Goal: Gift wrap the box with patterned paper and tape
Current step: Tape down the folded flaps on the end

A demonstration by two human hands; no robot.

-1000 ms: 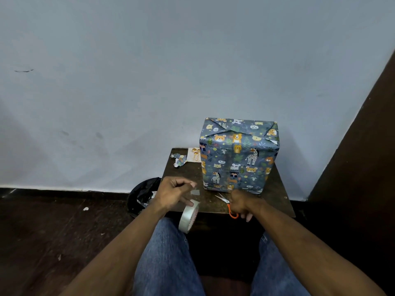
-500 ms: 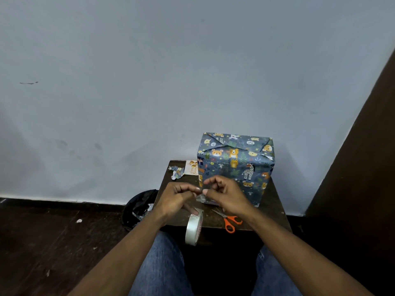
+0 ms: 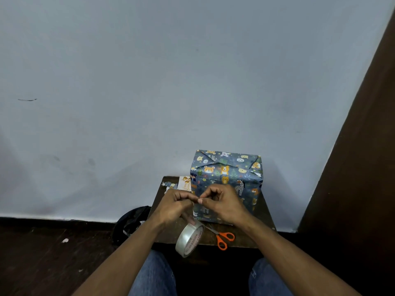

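Pale blue-grey wall (image 3: 149, 82) behind; dark floor (image 3: 42, 263) below, dark brown panel (image 3: 363, 167) at right. Small dark wooden table (image 3: 263, 212) set against the wall.

Left to right: black plastic bag (image 3: 130, 221) on the floor beside the table's left edge, pale scraps showing in its mouth; what they are cannot be told. At the table's back left corner, crumpled offcuts of patterned paper (image 3: 170, 185) and a small white card with orange print (image 3: 185, 184).

Left hand (image 3: 174, 207): fingers curled, tips pinched at the meeting point with the other hand. Clear tape roll with white core (image 3: 189, 239) hangs under it on edge; whether a finger runs through the core cannot be told. Right hand (image 3: 220, 205): fingers curled in, thumb and forefinger pinching a small clear piece of tape (image 3: 197, 201), barely visible.

Box wrapped in blue animal-print paper (image 3: 226, 178) stands upright on the table, just behind both hands, folded flaps on top. Orange-handled scissors (image 3: 221, 238) lie on the table's front edge, right of the roll.

Blue jeans-clad knees (image 3: 154, 276) at bottom.
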